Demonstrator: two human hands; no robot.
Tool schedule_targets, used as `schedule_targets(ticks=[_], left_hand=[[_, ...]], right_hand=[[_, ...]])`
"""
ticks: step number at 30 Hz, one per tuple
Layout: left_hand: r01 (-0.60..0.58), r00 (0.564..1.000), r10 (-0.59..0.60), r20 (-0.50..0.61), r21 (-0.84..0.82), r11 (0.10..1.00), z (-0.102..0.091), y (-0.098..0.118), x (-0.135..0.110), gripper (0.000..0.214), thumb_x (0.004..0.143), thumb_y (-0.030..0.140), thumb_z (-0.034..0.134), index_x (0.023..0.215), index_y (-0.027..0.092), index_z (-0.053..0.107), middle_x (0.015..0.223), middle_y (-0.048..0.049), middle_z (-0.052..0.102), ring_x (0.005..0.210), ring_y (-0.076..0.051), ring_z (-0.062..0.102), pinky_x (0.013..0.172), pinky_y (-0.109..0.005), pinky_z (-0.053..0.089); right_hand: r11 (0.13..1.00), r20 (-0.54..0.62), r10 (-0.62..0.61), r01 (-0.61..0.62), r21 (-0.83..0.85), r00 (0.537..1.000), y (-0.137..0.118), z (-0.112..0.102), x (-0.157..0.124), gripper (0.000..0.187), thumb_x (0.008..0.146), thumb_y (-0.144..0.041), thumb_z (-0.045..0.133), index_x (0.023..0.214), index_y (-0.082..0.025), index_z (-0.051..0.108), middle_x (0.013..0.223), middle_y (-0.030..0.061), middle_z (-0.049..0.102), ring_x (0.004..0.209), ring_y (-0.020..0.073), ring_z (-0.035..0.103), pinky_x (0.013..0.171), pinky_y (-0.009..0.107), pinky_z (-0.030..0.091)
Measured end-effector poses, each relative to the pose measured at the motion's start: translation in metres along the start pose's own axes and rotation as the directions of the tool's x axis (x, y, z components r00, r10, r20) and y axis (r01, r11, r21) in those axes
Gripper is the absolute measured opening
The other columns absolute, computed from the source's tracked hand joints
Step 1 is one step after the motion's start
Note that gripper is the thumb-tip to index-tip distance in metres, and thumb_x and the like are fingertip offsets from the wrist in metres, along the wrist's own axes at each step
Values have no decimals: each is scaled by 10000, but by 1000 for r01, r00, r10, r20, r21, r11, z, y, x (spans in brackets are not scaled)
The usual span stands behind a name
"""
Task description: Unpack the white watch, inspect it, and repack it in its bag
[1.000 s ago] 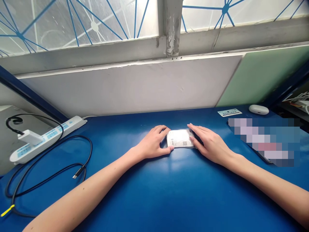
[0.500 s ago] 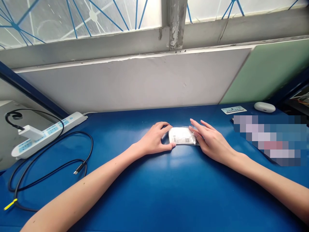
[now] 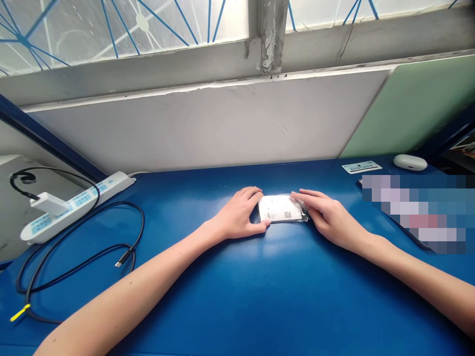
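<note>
A small flat packet [image 3: 280, 207] lies on the blue table, wrapped in clear plastic with a white printed label and dark edges. My left hand [image 3: 243, 212] grips its left end, thumb at the near corner and fingers at the far corner. At the packet's right end is my right hand [image 3: 328, 215], its fingers stretched out and the foremost fingertips touching the far right corner. Loose clear plastic shows beside that hand. My right thumb is partly hidden, and I cannot tell whether it presses on the wrapper.
A white power strip [image 3: 79, 202] with a plugged-in charger [image 3: 52, 210] stands at the left. Its black cable [image 3: 143, 217] loops over the blue table [image 3: 237, 296]. At the right lie a card [image 3: 361, 167], a white earbud case [image 3: 410, 162] and a pixelated flat object [image 3: 419, 212].
My right hand has turned slightly and shifted right, its fingers closer together and lower. More of the packet's right end shows. My left hand keeps its hold.
</note>
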State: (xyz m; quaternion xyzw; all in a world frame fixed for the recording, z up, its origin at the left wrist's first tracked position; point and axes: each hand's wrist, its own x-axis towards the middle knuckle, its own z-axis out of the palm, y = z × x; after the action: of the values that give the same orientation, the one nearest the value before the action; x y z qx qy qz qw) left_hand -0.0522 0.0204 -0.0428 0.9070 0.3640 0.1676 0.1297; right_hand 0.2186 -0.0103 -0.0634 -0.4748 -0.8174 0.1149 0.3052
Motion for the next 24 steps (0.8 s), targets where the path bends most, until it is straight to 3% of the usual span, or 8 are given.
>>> schedule_targets(ticks=[6, 10, 13, 17, 20, 24], left_hand=[[9, 999, -6, -54, 51, 999, 3, 0, 0, 549, 766, 416, 678, 1225, 159, 522, 1319, -177, 568, 1374, -398, 412, 1143, -574, 356], [-7, 999, 9, -37, 41, 999, 2, 0, -1, 554, 788, 404, 651, 1259, 155, 499, 1346, -184, 548, 1393, -392, 395, 1147, -564, 361], [0, 1000, -1, 8, 54, 999, 0, 0, -2, 581, 821, 403, 629, 1307, 120, 485, 1442, -228, 465, 1427, -397, 346, 1152, -559, 350], [39, 998, -41, 56, 41, 998, -2, 2, -3, 624, 904, 535, 562, 1360, 118, 474, 1542, -252, 349, 1470, -422, 258, 1149, -603, 315], [64, 996, -66, 56, 27, 998, -1, 3, -3, 680, 905, 614, 541, 1389, 143, 459, 1556, -237, 343, 1476, -415, 253, 1147, -604, 310], [53, 998, -54, 39, 33, 998, -1, 3, -1, 629, 883, 575, 595, 1330, 142, 500, 1505, -231, 421, 1451, -396, 317, 1143, -573, 332]], right_hand=[[967, -31, -178, 169, -193, 983, 10, -7, 3, 289, 958, -241, 493, 1109, -236, 739, 1335, 114, 652, 1344, 363, 499, 1035, 586, 506], [937, 69, -280, 288, -198, 958, 15, -17, 7, 257, 955, -239, 516, 1019, -261, 763, 1222, 78, 708, 1346, 346, 496, 1024, 541, 518], [947, 156, -261, 284, -150, 953, 17, -19, 8, 282, 977, -267, 484, 1113, -255, 730, 1086, 84, 741, 1202, 315, 604, 941, 485, 564], [969, 157, -198, 218, -121, 968, 18, -18, 7, 361, 982, -342, 472, 1276, -239, 655, 1184, 124, 703, 1088, 309, 658, 886, 470, 579], [974, 128, -185, 199, -107, 974, 15, -16, 7, 397, 976, -372, 489, 1331, -246, 614, 1203, 122, 699, 1082, 309, 660, 893, 471, 572], [970, 150, -222, 234, -69, 964, 10, -13, 6, 403, 958, -386, 529, 1329, -246, 601, 1135, 118, 710, 1088, 313, 647, 883, 469, 568]])
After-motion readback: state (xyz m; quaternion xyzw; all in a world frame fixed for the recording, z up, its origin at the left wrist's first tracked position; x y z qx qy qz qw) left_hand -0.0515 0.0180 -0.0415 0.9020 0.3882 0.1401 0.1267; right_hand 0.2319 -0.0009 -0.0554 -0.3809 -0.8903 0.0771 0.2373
